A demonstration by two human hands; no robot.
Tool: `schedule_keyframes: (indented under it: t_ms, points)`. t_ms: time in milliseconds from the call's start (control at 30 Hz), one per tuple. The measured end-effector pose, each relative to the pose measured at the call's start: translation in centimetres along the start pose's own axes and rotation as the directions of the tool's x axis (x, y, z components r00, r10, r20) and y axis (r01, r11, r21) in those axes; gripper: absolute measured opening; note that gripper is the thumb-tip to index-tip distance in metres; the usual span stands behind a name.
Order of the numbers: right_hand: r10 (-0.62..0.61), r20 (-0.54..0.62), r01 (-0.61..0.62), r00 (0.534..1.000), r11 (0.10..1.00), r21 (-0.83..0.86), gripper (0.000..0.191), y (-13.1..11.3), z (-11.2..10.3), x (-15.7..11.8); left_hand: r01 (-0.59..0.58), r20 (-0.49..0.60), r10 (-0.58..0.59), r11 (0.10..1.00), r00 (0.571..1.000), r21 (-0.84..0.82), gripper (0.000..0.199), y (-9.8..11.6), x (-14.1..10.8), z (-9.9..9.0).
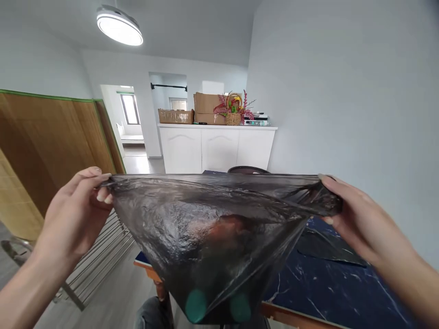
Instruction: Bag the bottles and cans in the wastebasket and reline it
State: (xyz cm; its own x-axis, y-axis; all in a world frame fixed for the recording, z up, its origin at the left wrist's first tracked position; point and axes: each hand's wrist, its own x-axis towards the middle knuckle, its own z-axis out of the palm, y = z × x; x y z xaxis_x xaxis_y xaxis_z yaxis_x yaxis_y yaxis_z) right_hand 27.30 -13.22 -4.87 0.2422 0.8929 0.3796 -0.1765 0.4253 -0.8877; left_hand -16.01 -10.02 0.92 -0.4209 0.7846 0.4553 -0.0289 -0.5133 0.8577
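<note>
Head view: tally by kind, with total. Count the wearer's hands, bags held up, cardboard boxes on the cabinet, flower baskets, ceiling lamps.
Hands: 2 (left hand, right hand)
Dark plastic bag, stretched between them: 1
Cardboard boxes: 2 (low box, taller box)
Flower basket: 1
Ceiling lamp: 1
Total: 7

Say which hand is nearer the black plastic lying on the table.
Right. The right hand is up near the black plastic; the left hand is across the held bag, farther away.
</note>
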Motion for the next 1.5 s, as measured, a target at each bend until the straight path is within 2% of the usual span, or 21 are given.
schedule_keyframes:
  t_ms: [67,167,233,333,433,567,633,700,767,867,1000,1033,1100,1200,1300,1367,1433,1500]
  points:
    - [0.012,-0.053,-0.013,0.999,0.999,-0.031,0.019,0.7,-0.3,-0.6,0.010,0.007,-0.009,0.999,1.000,-0.046,0.020,-1.4,-0.3,-0.5]
    - [0.058,-0.106,-0.061,0.993,0.998,-0.018,0.021,1.6,-0.2,-1.3,0.006,0.001,-0.006,0.998,1.000,-0.058,0.026,-3.2,-0.7,-1.3]
    - [0.095,-0.110,-0.091,0.989,0.995,0.043,0.026,2.3,0.1,-1.4,0.017,-0.001,-0.017,0.997,1.000,-0.071,0.028,-4.2,-1.0,-1.5]
    - [0.103,-0.091,-0.084,0.990,0.977,0.197,0.025,3.6,0.9,-1.2,0.103,0.027,-0.100,0.976,0.995,-0.194,0.022,-5.1,-1.7,-1.0]
    - [0.081,-0.066,-0.047,0.995,0.913,0.404,0.019,5.2,1.9,-0.6,0.258,0.088,-0.242,0.899,0.966,-0.355,0.016,-5.4,-2.4,0.2]
    - [0.024,-0.048,0.015,0.999,0.746,0.666,0.022,7.2,3.5,-0.3,0.395,0.120,-0.405,0.711,0.906,-0.582,0.018,-5.9,-2.7,2.0]
    - [0.025,0.005,-0.020,1.000,0.670,0.742,0.020,7.9,4.1,-0.5,0.437,0.134,-0.471,0.627,0.872,-0.644,0.019,-6.4,-2.6,2.7]
    - [0.041,0.099,-0.102,0.994,0.630,0.770,0.021,8.4,4.4,-0.7,0.468,0.144,-0.511,0.592,0.848,-0.656,0.021,-7.0,-2.5,3.2]
    - [0.030,0.187,-0.166,0.982,0.619,0.767,0.034,8.7,4.5,-0.9,0.487,0.189,-0.500,0.572,0.845,-0.660,0.021,-7.5,-2.5,3.4]
    - [-0.005,0.320,-0.235,0.947,0.670,0.705,0.056,8.8,4.3,-0.9,0.494,0.320,-0.387,0.543,0.865,-0.679,0.019,-7.8,-2.9,3.4]
    - [0.010,0.497,-0.285,0.868,0.828,0.482,0.066,8.6,4.5,-0.9,0.455,0.353,-0.292,0.649,0.889,-0.610,0.019,-7.6,-3.6,3.4]
    - [0.028,0.504,-0.275,0.863,0.863,0.424,0.065,8.5,4.6,-1.0,0.441,0.347,-0.281,0.682,0.895,-0.583,0.019,-7.5,-3.7,3.4]
    - [0.060,0.466,-0.230,0.883,0.920,0.317,0.058,8.1,5.2,-1.2,0.405,0.323,-0.265,0.746,0.908,-0.528,0.021,-7.3,-4.0,3.5]
    - [0.104,0.408,-0.151,0.907,0.985,0.085,0.040,7.3,6.0,-1.7,0.340,0.280,-0.236,0.840,0.931,-0.424,0.023,-7.2,-4.4,3.7]
    - [0.159,0.437,-0.064,0.885,0.972,-0.224,0.029,6.4,6.7,-2.4,0.284,0.281,-0.197,0.907,0.939,-0.312,0.022,-7.2,-4.8,3.9]
    - [0.188,0.459,-0.015,0.868,0.935,-0.354,0.044,5.9,7.4,-2.9,0.250,0.300,-0.170,0.936,0.938,-0.250,0.019,-7.1,-5.1,4.1]
    - [0.198,0.470,0.014,0.860,0.912,-0.410,0.063,5.5,8.3,-3.6,0.221,0.324,-0.148,0.954,0.934,-0.202,0.016,-6.9,-5.4,4.3]
    - [0.182,0.484,0.046,0.856,0.905,-0.422,0.069,5.3,9.4,-4.2,0.204,0.355,-0.133,0.964,0.925,-0.171,0.014,-6.7,-5.8,4.5]
